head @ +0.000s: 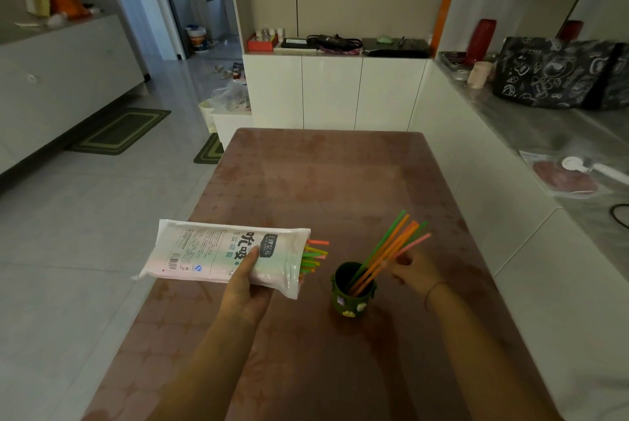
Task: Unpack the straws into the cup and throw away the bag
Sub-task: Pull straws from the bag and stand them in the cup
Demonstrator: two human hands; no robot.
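Note:
My left hand (245, 288) grips a white printed straw bag (204, 252) held level over the table's left part, its open end to the right. Orange, yellow and green straw ends (315, 253) stick out of that opening. A dark green cup (352, 293) with small stickers stands on the table just right of the bag. Several green, orange and pink straws (391, 247) lean out of the cup toward the upper right. My right hand (413, 271) is beside the cup, its fingers closed around those leaning straws.
The brown patterned table (323, 182) stretches ahead toward white cabinets (335, 90). A grey counter (544, 134) with a dark printed bag (551, 73) runs along the right. Tiled floor (85, 216) with green mats lies to the left.

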